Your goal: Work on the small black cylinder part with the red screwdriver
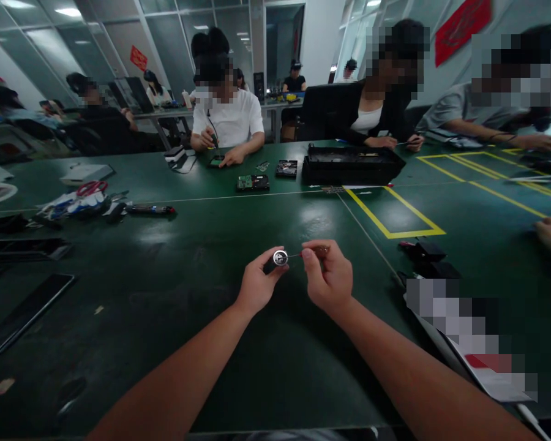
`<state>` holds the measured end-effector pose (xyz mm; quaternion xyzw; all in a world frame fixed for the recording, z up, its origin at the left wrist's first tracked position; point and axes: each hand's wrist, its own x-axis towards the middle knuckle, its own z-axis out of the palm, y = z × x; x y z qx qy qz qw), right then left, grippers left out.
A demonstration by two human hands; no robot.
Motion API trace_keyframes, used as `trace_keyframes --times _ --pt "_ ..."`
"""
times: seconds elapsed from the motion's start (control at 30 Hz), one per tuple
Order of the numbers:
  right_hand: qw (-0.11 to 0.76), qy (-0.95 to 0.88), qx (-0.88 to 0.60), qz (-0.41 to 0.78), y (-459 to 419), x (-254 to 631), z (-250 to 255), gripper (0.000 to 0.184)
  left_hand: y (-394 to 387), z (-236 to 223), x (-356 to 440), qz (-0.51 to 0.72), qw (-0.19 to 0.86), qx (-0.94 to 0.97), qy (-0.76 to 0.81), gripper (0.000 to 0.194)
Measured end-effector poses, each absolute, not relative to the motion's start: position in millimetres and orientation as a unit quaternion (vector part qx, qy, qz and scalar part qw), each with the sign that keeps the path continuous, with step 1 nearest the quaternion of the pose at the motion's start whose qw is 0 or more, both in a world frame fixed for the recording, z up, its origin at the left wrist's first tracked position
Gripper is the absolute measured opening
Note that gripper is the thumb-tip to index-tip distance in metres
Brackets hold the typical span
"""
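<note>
Above the middle of the green table, my left hand (pixel 260 283) pinches a small round piece (pixel 280 258) with a shiny silver rim and a dark body. A pattern shows on its face, too small to make out. My right hand (pixel 329 275) is closed around the reddish-brown handle of a thin screwdriver (pixel 294 255). Its slim metal shaft points left and reaches the rim of the round piece. Whether the tip touches the piece or lies just in front of it, I cannot tell. Part of the handle is hidden by my fingers.
Across the green table (pixel 202 343), a person (pixel 232 116) works on a small device. Hard drives (pixel 252 182) and a long black housing (pixel 353 165) lie beyond my hands. Scissors (pixel 92 188) top a pile at left, near a phone (pixel 34 312). Black blocks (pixel 429 251) lie at right.
</note>
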<state>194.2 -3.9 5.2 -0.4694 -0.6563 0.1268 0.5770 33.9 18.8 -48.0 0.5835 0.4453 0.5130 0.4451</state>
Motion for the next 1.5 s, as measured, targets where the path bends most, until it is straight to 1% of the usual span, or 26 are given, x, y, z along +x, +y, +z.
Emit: trace_keyframes --times 0.2,0.47,0.6,0.7,0.77,0.93,1.07,1.2,1.3,1.4,1.5 --pt "0.563 -0.689 -0.452 0.06 -3.5 194.1 9.5 0.009 16.6 -47.1 34.0 0.51 0.461 0.585 0.432 0.04" --pt "0.575 -0.667 -0.472 0.045 7.4 195.2 7.7 0.01 20.6 -51.7 32.5 0.505 0.459 0.594 0.425 0.041" --pt "0.582 -0.679 -0.447 0.014 10.2 195.1 10.3 0.009 23.1 -52.2 33.0 0.5 0.457 0.606 0.417 0.041" --pt "0.584 -0.685 -0.436 0.002 8.0 195.3 13.4 0.009 23.0 -51.0 34.1 0.499 0.443 0.616 0.418 0.04" --pt "0.578 -0.688 -0.438 0.0 5.7 196.4 15.6 0.013 20.9 -47.8 34.1 0.497 0.429 0.625 0.423 0.04" --pt "0.544 -0.7 -0.463 0.009 1.9 199.2 20.4 0.019 9.4 -32.5 28.6 0.472 0.384 0.651 0.455 0.042" --pt "0.544 -0.702 -0.458 0.038 1.2 196.7 19.6 0.012 1.8 -26.2 21.6 0.447 0.356 0.662 0.485 0.041" --pt "0.543 -0.721 -0.43 0.02 -0.5 193.2 16.5 0.024 2.2 -29.5 14.3 0.459 0.36 0.659 0.474 0.038" --pt "0.517 -0.75 -0.412 0.006 -3.6 191.3 18.0 0.023 3.8 -32.1 8.5 0.471 0.359 0.656 0.468 0.037" --pt "0.484 -0.741 -0.466 0.004 -4.4 189.1 23.7 0.027 3.0 -32.2 5.6 0.457 0.342 0.674 0.47 0.038" --pt "0.485 -0.712 -0.508 0.01 0.1 187.0 28.6 0.032 0.6 -30.7 7.1 0.44 0.332 0.689 0.471 0.039"
